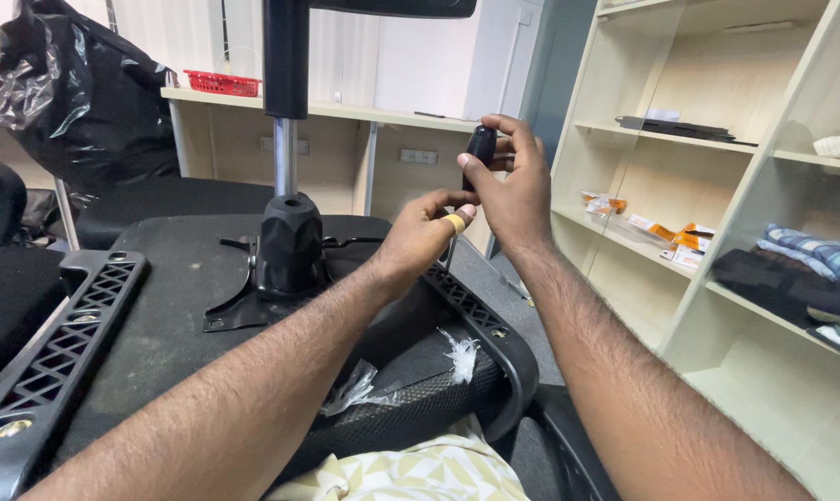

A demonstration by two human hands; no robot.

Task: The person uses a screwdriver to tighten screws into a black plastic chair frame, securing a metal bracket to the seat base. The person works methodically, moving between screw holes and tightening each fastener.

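1. A black tool handle is held upright in the right hand. The fingers are curled closed around it, above the edge of an upturned office chair seat.
2. The left hand is placed just below, with its fingers pinched narrow at the lower part of the tool, near the right thumb. What is pinched there cannot be told, because it is hidden by the hands. A yellow band is worn on one finger.
3. The tool can slip off its fastener if it is tilted while being turned; the shaft is not seen, so its angle cannot be judged.
4. The pinching fingers of the left hand can be caught between the tool and the black armrest bracket, because they are kept very close to the working point.
5. A small part can be dropped if the pinch is loosened; it is likely lost on the floor between the chair and the shelves.
6. The seat is supported on the lap, and the gas column stands up from the mechanism plate. If strong force is applied sideways, the whole chair can be shifted or rolled.
7. Torn plastic wrap hangs at the seat edge and can be snagged by a forearm.
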